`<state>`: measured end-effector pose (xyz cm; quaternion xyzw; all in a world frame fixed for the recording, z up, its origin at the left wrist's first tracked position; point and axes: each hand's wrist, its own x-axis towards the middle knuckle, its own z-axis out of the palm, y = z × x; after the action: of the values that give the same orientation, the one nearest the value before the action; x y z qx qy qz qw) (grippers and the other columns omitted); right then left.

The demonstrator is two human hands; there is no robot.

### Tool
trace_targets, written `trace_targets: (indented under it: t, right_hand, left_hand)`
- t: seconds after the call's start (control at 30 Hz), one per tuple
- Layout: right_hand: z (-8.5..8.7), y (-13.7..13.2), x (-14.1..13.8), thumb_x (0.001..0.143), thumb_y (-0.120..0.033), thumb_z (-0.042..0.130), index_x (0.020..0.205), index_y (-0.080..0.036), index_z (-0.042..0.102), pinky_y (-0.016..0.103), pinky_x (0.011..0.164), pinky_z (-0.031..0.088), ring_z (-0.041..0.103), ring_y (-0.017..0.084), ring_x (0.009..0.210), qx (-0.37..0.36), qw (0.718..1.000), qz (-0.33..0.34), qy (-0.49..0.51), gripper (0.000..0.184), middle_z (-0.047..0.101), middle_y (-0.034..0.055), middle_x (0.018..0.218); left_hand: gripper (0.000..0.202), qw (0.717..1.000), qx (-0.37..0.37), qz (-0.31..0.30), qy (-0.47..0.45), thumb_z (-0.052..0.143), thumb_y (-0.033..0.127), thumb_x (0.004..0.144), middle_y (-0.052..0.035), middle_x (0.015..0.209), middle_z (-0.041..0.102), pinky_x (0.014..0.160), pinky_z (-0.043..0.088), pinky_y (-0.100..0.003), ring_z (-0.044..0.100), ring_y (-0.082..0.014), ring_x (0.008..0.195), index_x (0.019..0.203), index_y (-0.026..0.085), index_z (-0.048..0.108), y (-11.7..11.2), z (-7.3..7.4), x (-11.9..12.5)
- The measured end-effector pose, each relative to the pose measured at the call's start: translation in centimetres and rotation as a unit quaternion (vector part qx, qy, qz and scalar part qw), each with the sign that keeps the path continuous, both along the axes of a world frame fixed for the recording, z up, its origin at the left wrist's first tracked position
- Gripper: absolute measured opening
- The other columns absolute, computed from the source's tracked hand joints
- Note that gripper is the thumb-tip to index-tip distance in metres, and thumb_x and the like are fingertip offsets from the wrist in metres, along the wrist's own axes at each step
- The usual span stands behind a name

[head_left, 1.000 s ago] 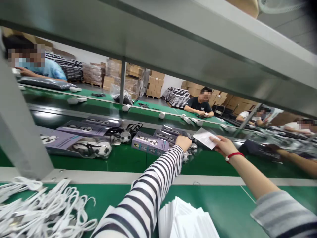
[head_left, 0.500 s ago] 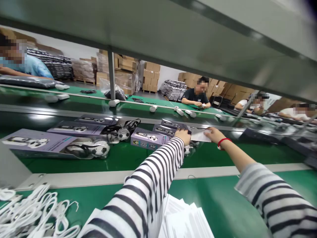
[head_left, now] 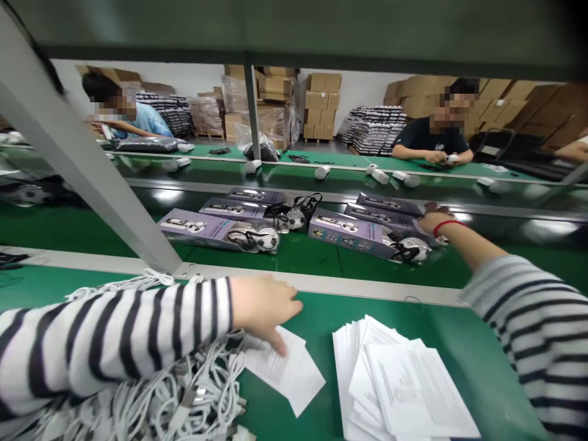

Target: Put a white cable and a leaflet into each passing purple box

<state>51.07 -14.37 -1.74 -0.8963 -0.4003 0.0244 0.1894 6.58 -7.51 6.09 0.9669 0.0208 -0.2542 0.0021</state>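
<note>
My left hand [head_left: 265, 307] is over two loose white leaflets [head_left: 294, 367], fingers stretched out and thumb down at the paper. A tangle of white cables [head_left: 197, 392] lies below that sleeve. On the far belt, my right hand [head_left: 435, 222], with a red wristband, is at the end of purple boxes [head_left: 351, 228]. Its fingertips are partly hidden and blurred, so I cannot tell whether they grip anything. Bagged items with a football pattern [head_left: 413, 249] stick out of the box ends. A stack of printed white leaflets [head_left: 404, 383] lies on the green bench before me.
More purple boxes [head_left: 197, 228] lie further left on the belt [head_left: 294, 246]. A slanted grey post [head_left: 92, 141] rises at the left, with a shelf overhead. White handheld devices [head_left: 322, 173] sit on a farther belt. Two co-workers sit across; part of another person's arm shows at right.
My left hand has come back from the boxes to the leaflets near the cables. My right hand stays at the boxes; the white leaflet it held no longer shows. The view has turned left.
</note>
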Motion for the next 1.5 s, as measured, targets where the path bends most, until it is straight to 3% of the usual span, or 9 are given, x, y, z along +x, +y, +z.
trace_targets:
  t: [0.1, 0.23, 0.37, 0.47, 0.8, 1.03, 1.33, 1.4, 1.5]
  right_hand:
    - [4.4, -2.8, -4.6, 0.08, -0.052, 0.045, 0.103, -0.017, 0.058, 0.059, 0.087, 0.034, 0.049, 0.039, 0.101, -0.046, 0.998, 0.042, -0.028, 0.044, 0.059, 0.0186, 0.106]
    - [8.7, -7.9, -16.7, 0.086, -0.055, 0.041, 0.1, -0.022, 0.06, 0.041, 0.082, 0.045, 0.058, 0.026, 0.089, -0.129, 0.924, 0.345, 0.104, 0.041, 0.063, 0.0072, 0.101]
    - [8.2, -11.5, -27.6, 0.084, -0.054, 0.049, 0.123, -0.022, 0.05, 0.039, 0.092, 0.042, 0.052, 0.026, 0.109, -0.081, 0.906, 0.404, 0.103, 0.051, 0.054, 0.008, 0.123]
    - [6.5, -11.3, -31.1, 0.079, -0.055, 0.057, 0.134, -0.018, 0.039, 0.037, 0.091, 0.044, 0.051, 0.026, 0.111, -0.018, 0.908, 0.397, 0.13, 0.068, 0.048, 0.0116, 0.131]
    - [4.7, -8.9, -32.6, 0.089, -0.03, 0.052, 0.097, -0.022, 0.064, 0.028, 0.079, 0.045, 0.059, 0.016, 0.088, 0.199, 0.872, 0.413, 0.173, 0.016, 0.066, 0.0032, 0.096]
    - [6.1, -9.5, -33.6, 0.074, -0.046, 0.069, 0.101, -0.021, 0.051, 0.028, 0.07, 0.046, 0.056, 0.017, 0.085, 0.194, 0.855, 0.307, 0.369, 0.041, 0.06, 0.0029, 0.098]
    - [6.2, -10.2, -34.7, 0.075, -0.038, 0.07, 0.122, -0.021, 0.037, 0.027, 0.068, 0.047, 0.062, 0.017, 0.081, 0.238, 0.68, 0.219, 0.658, 0.06, 0.065, 0.0043, 0.092]
    - [6.4, -10.0, -33.2, 0.072, -0.036, 0.073, 0.125, -0.021, 0.034, 0.032, 0.076, 0.047, 0.063, 0.019, 0.083, 0.228, 0.685, 0.221, 0.656, 0.067, 0.066, 0.004, 0.089]
    - [6.4, -9.7, -27.0, 0.071, -0.042, 0.071, 0.108, -0.015, 0.054, 0.035, 0.08, 0.046, 0.062, 0.021, 0.084, 0.176, 0.775, 0.234, 0.561, 0.05, 0.066, 0.0079, 0.092]
  left_hand:
    - [0.05, 0.999, -0.013, 0.027, -0.017, 0.08, 0.039, 0.057, -0.0079, 0.1, 0.06, 0.065, 0.037, -0.026, 0.055, -0.0239, 0.088, 0.096, 0.018, 0.058, 1.1, -2.0, -4.1]
    - [0.024, 0.993, -0.072, 0.076, -0.056, 0.073, 0.029, 0.069, -0.0006, 0.085, 0.061, 0.061, 0.034, -0.023, 0.055, -0.0164, 0.078, 0.082, 0.018, 0.056, 2.1, -3.1, -4.6]
    - [0.011, 0.977, -0.139, 0.072, -0.146, 0.064, 0.029, 0.079, 0.0019, 0.077, 0.062, 0.058, 0.032, -0.021, 0.055, -0.0129, 0.071, 0.08, 0.02, 0.058, 1.9, -2.0, -3.6]
    - [0.012, 0.967, -0.151, 0.064, -0.194, 0.059, 0.031, 0.083, 0.0013, 0.075, 0.063, 0.058, 0.032, -0.02, 0.056, -0.0122, 0.069, 0.089, 0.021, 0.061, 0.9, 0.3, -3.2]
    - [0.023, 0.955, -0.152, 0.156, -0.202, 0.049, 0.039, 0.086, 0.0038, 0.058, 0.049, 0.048, 0.025, -0.02, 0.047, -0.0113, 0.055, 0.098, 0.023, 0.06, -2.0, 5.2, -5.1]
    - [0.035, 0.896, -0.17, 0.251, -0.326, 0.051, 0.055, 0.081, 0.0056, 0.061, 0.048, 0.047, 0.027, -0.02, 0.047, -0.0107, 0.055, 0.098, 0.024, 0.055, -2.9, 6.5, -5.6]
    - [0.031, 0.871, -0.215, 0.26, -0.357, 0.046, 0.05, 0.085, 0.0038, 0.074, 0.056, 0.049, 0.033, -0.02, 0.051, -0.0111, 0.059, 0.102, 0.025, 0.052, -4.2, 5.7, -5.4]
    - [0.033, 0.873, -0.226, 0.264, -0.342, 0.042, 0.049, 0.088, 0.0019, 0.082, 0.06, 0.054, 0.037, -0.021, 0.054, -0.0127, 0.065, 0.109, 0.025, 0.049, -4.4, 5.2, -5.2]
    - [0.038, 0.891, -0.199, 0.263, -0.313, 0.033, 0.047, 0.091, -0.0032, 0.097, 0.061, 0.065, 0.043, -0.025, 0.058, -0.0159, 0.077, 0.12, 0.024, 0.044, -4.1, 4.4, -5.1]
